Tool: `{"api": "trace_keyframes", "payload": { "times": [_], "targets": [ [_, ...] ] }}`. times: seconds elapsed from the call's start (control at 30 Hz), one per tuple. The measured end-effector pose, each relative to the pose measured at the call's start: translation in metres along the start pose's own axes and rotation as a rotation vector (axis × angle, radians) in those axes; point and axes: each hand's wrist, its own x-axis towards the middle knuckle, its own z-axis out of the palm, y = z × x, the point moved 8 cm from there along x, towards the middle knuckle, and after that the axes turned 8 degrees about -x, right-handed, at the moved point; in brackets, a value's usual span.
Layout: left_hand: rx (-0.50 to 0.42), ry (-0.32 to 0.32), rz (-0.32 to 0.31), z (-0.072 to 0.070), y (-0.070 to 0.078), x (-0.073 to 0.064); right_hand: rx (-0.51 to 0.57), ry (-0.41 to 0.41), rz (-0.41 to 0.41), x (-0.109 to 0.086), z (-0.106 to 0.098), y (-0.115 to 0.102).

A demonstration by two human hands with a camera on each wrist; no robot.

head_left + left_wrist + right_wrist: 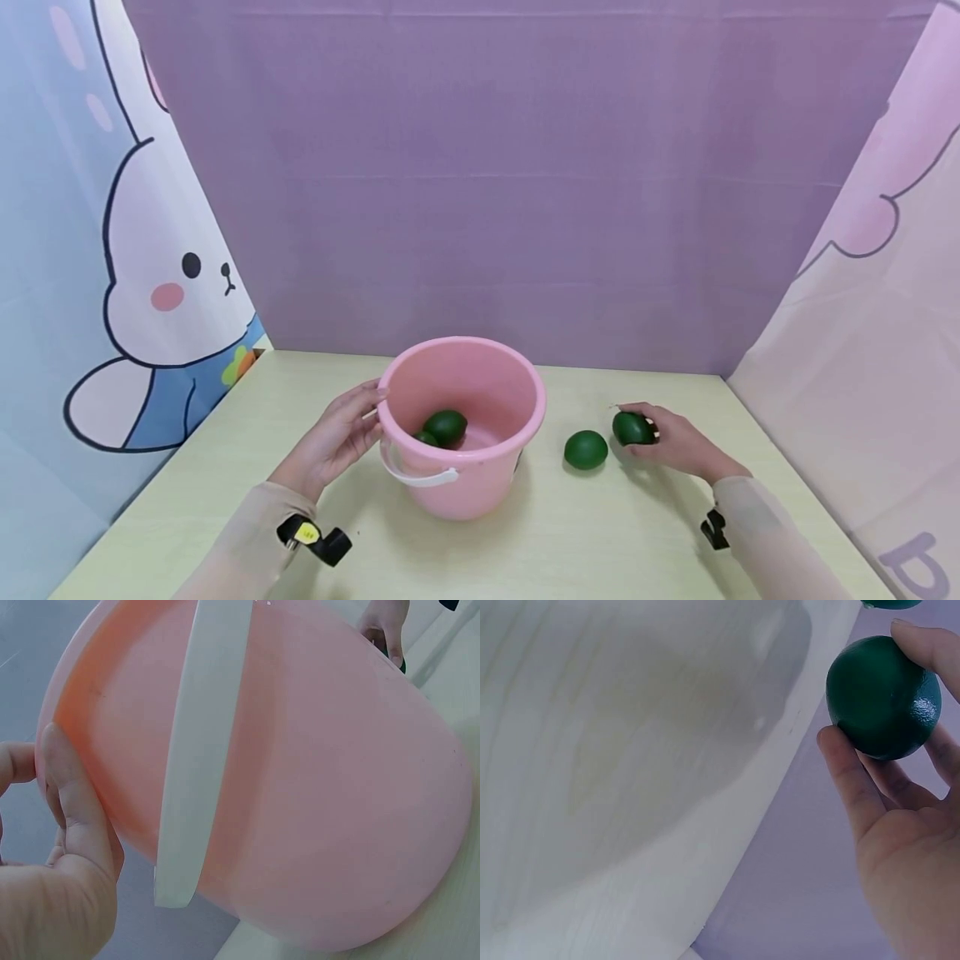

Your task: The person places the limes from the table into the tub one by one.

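Gripping the left of the rim (384,408) with thumb and fingers (365,404), the left hand (335,437) is holding the pink bucket (472,487), which is standing on the desk (577,533), its white handle (420,480) hanging in front and two green fruits (447,427) lying inside, one partly hidden. Right of the bucket, a third fruit (586,450) is resting on the desk. Just beyond it, the right hand (678,442) is grasping a fourth fruit (632,428) between thumb and fingers; whether that one is touching the desk is unclear.
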Motion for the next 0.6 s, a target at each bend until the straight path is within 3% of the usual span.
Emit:
{"api": "trace_keyframes", "payload": {
  "times": [0.6],
  "targets": [
    [-0.011, -0.008, 0.005, 0.001, 0.000, -0.001, 0.066, 0.034, -0.033, -0.001, -0.016, -0.009]
  ]
}}
